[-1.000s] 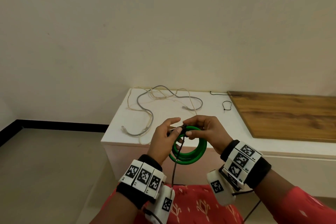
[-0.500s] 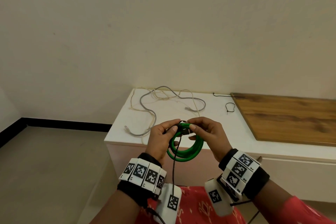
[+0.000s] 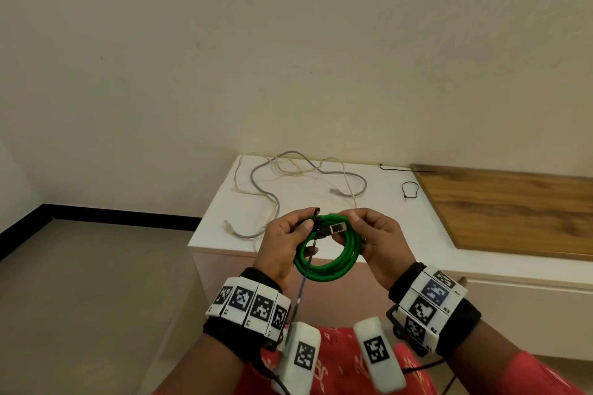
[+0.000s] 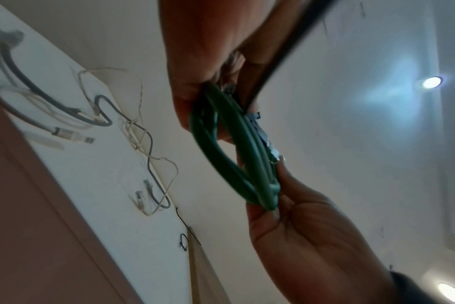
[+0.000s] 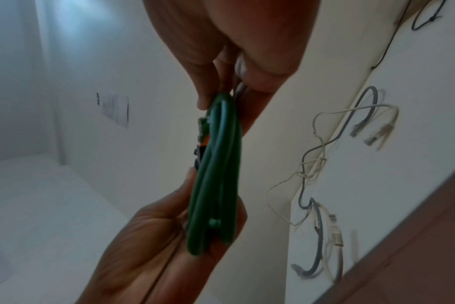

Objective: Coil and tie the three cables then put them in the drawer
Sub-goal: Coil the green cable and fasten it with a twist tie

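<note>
- Your left hand [image 3: 285, 247] pinches the left side of the coiled green cable [image 3: 330, 269], thumb on the near side and fingers curled behind, so that grip is closed on the coil
- Your right hand [image 3: 382, 240] holds the coil's right side, with thumb and forefinger pinching at the top just beside the metal plug [image 3: 338, 228]; that grip is closed on the cable as well
- The green cable sits in a tidy round of several loops, held up in the air in front of the table's near edge, between your two hands
- A thin black tie [image 3: 303, 285] runs from the top of the coil, by your left fingers, down across the loops toward your left wrist
- On the white table [image 3: 369, 228] beyond your hands, the grey cable [image 3: 272, 196] lies uncoiled in loose curves
- The cream cable [image 3: 253, 192] lies tangled with the grey one, crossing it at the far edge
- A black tie closed into a small loop [image 3: 409, 190] rests on the table right of those cables, near the wooden board [image 3: 513, 212]
- Another black tie [image 3: 404, 169] lies straight along the far edge, its end reaching onto the board
</note>
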`<state>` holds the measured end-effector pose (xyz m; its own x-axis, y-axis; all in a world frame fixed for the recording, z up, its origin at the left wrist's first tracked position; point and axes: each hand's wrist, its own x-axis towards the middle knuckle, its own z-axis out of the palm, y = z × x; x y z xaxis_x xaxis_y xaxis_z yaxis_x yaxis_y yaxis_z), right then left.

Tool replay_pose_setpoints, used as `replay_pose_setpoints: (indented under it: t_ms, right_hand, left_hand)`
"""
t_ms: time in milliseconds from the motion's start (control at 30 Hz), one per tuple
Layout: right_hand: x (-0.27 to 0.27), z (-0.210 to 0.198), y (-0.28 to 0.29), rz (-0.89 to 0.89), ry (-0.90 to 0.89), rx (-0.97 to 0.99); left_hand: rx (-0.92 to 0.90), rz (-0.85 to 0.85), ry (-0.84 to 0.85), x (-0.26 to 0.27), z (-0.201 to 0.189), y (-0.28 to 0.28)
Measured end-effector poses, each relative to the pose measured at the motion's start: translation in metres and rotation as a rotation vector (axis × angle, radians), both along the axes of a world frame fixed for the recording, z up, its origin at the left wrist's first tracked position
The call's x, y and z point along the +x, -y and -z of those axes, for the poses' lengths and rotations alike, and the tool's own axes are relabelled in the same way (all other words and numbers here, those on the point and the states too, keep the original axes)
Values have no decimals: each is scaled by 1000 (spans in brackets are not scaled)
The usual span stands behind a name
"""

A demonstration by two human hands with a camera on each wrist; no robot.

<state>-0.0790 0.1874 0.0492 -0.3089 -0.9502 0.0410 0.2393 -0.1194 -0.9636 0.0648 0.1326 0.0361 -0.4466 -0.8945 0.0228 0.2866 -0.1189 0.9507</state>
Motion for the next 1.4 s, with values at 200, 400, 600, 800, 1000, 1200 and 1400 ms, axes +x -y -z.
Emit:
replay_pose_setpoints:
  t_ms: [200,400,600,800,1000,1200,1400]
  right_hand:
    - [7,10,1,115,49,-63]
    - [6,9,-1,111,-124,-24]
    - [-9,14,-5,75,-792,-87]
    - [-2,23,-21,111,-1615,-833]
    - [18,28,-30,-130,-1414,-922]
    - [16,-8,-29,-87,-411,-134]
    - [11,-14,-29,-40,-444,75]
  left_hand:
    - [86,62,-41,-1,-2,-3]
    - [100,21,2,0,-2,-3]
    - [116,-61,17,-4,-1,-5]
    - [146,-91,-10,-9,-5,-5]
    - [145,-84,-7,-11,-8,-10]
    - [110,-55,-17,-9,-6,-14]
    - [75,-19,4,-10,-7,-20]
